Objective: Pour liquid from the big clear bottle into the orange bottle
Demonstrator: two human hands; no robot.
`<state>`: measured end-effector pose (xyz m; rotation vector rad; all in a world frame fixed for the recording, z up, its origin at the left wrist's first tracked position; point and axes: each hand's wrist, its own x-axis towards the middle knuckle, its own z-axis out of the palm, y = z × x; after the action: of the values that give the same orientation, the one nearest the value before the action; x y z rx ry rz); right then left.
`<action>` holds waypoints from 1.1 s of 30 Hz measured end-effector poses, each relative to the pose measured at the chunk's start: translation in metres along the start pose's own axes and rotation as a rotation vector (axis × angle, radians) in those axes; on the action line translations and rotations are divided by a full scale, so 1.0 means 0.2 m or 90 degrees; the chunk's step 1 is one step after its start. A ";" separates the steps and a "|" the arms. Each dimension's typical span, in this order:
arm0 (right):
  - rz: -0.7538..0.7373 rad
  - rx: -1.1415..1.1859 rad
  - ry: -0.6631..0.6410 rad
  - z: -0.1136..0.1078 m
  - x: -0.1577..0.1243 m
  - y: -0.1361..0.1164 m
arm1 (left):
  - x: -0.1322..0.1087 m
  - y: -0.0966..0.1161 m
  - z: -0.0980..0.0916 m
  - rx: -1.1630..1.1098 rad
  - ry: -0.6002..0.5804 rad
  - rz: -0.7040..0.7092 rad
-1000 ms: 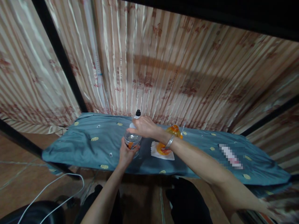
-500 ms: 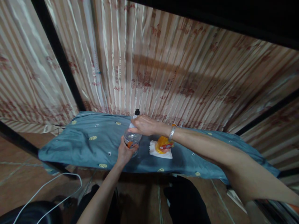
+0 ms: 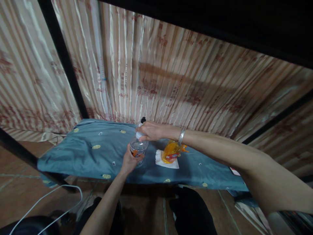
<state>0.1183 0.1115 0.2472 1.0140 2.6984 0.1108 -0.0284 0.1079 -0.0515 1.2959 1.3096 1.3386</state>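
A clear plastic bottle with an orange label and a black pump top stands on a table draped in a blue-grey patterned cloth. My left hand is wrapped round the bottle's lower body from the near side. My right hand is closed over the bottle's neck just below the pump, a metal bangle on its wrist. An orange bottle stands on a white tissue just right of the clear one, partly behind my right forearm.
Shiny striped pink curtains hang behind the table, crossed by black frame bars. A white cable trails on the brown floor at lower left. Printed papers lie at the lower right.
Both hands keep their hold on the clear bottle. The view has shifted, so the table and bottles sit slightly further left and the orange bottle shows more below my forearm.
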 end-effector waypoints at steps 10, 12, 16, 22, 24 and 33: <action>0.060 -0.019 -0.031 -0.08 0.05 -0.05 | 0.01 0.01 -0.01 -0.013 -0.019 -0.044; 0.044 0.010 -0.011 -0.06 0.05 -0.01 | 0.00 0.01 -0.01 -0.020 -0.020 -0.049; -0.045 0.018 0.014 -0.02 0.06 0.05 | 0.00 0.02 -0.02 -0.023 -0.017 -0.057; -0.038 0.029 0.075 0.02 0.06 0.04 | 0.01 0.02 -0.02 -0.019 -0.010 -0.051; 0.014 0.049 0.085 0.01 0.07 0.01 | 0.00 0.02 -0.02 -0.016 -0.005 -0.046; -0.005 0.040 0.057 -0.11 0.04 -0.01 | 0.01 0.00 -0.02 -0.011 -0.001 -0.033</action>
<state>0.1048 0.1157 0.2667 1.0403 2.8028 0.0733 -0.0335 0.1094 -0.0510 1.2435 1.3186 1.3105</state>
